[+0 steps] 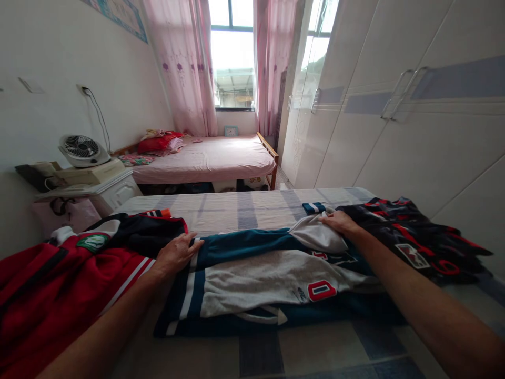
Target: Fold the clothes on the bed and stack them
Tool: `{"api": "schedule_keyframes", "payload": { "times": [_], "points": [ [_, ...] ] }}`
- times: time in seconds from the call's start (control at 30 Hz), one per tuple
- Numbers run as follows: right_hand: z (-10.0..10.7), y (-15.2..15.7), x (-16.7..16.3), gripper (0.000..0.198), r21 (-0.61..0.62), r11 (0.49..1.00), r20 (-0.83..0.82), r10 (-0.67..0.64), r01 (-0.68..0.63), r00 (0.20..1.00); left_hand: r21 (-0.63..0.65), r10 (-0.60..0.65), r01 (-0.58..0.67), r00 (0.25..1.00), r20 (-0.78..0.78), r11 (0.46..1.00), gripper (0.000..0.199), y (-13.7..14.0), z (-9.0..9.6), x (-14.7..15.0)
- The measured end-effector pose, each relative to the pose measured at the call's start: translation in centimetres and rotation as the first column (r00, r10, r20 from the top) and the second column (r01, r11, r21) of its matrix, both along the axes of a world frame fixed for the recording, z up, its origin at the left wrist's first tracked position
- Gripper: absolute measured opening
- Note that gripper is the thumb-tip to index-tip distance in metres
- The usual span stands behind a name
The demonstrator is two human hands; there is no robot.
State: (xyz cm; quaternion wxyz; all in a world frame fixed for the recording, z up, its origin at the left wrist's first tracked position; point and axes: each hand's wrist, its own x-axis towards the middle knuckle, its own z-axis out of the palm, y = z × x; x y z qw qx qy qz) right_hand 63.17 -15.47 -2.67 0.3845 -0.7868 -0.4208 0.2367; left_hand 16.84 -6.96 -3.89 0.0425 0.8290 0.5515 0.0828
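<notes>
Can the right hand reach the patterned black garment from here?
Likely yes: the patterned black garment lies close beside the right hand, with nothing seen between them. That hand seems to grip the teal-grey garment, though, so would probably need to let go first.

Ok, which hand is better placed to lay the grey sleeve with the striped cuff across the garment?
The right hand, I'd say: it grips the grey sleeve right by the striped cuff. The left hand is at the garment's striped hem, away from that sleeve.

A home bedroom (bed, wardrobe)
</notes>
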Motion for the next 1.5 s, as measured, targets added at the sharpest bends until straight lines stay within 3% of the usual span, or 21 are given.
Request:
{"api": "schedule_keyframes", "payload": {
  "times": [0.13,0.3,0.47,0.6,0.77,0.87,0.93,1.07,1.2,1.27,1.33,1.4,1.47,1.5],
  "points": [
    [1.2,-1.1,-1.1,0.014,0.044,0.999,-0.088,-0.020,0.024,0.996,0.036,-0.027,0.026,0.998,0.054,0.999,0.043,0.6,-0.4,-0.9],
    [3.6,-7.5,-2.2,0.021,0.261,0.947,-0.343,0.272,-0.187,0.899,0.145,-0.103,0.086,0.988,0.111,0.986,0.037,0.0,0.7,-0.5],
    [3.8,-12.9,-4.1,0.020,0.104,0.840,-0.315,0.536,-0.533,0.783,0.211,-0.348,0.303,0.911,0.223,0.929,0.039,-1.3,3.2,5.2],
    [4.0,-13.9,-6.2,0.018,-0.019,0.727,-0.281,0.655,-0.687,0.701,0.189,-0.639,0.610,0.727,0.250,0.769,0.048,-3.1,4.8,12.9],
    [4.4,-13.9,-7.9,0.016,-0.051,0.665,-0.148,0.733,-0.745,0.664,0.169,-0.897,0.881,0.438,0.059,0.442,0.075,-4.7,4.2,21.0],
    [4.0,-14.3,-8.1,0.018,-0.118,0.656,-0.062,0.745,-0.746,0.664,0.136,-0.958,0.952,0.283,-0.043,0.275,0.062,-5.4,3.7,23.3],
    [3.7,-14.6,-8.2,0.019,-0.145,0.650,-0.041,0.749,-0.746,0.661,0.133,-0.967,0.963,0.245,-0.068,0.235,0.038,-5.9,3.9,23.6],
    [3.9,-15.1,-8.3,0.023,-0.110,0.656,-0.033,0.748,-0.747,0.662,0.189,-0.948,0.938,0.308,-0.076,0.290,0.016,-7.4,5.8,21.0],
    [4.1,-15.8,-8.7,0.036,-0.045,0.704,0.021,0.710,-0.709,0.704,0.325,-0.896,0.850,0.443,-0.016,0.414,0.016,-9.6,7.3,14.8],
    [3.6,-16.1,-8.8,0.051,-0.061,0.713,0.120,0.700,-0.699,0.704,0.308,-0.857,0.810,0.514,0.040,0.500,0.024,-10.8,7.0,11.4],
    [2.8,-16.3,-8.8,0.064,-0.099,0.713,0.247,0.693,-0.694,0.677,0.186,-0.798,0.777,0.593,0.104,0.602,0.026,-12.0,6.4,8.6],
    [1.8,-16.2,-8.5,0.060,-0.123,0.740,0.353,0.655,-0.661,0.668,-0.017,-0.707,0.724,0.679,0.201,0.690,0.025,-13.2,6.0,6.7],
    [1.2,-15.8,-7.9,0.038,-0.115,0.784,0.408,0.597,-0.610,0.691,-0.251,-0.584,0.671,0.735,0.345,0.697,0.022,-13.9,6.3,5.8],
    [1.2,-15.5,-7.5,0.028,-0.100,0.805,0.412,0.569,-0.585,0.712,-0.360,-0.511,0.661,0.744,0.431,0.659,0.022,-13.9,6.6,5.6]
  ]
}}
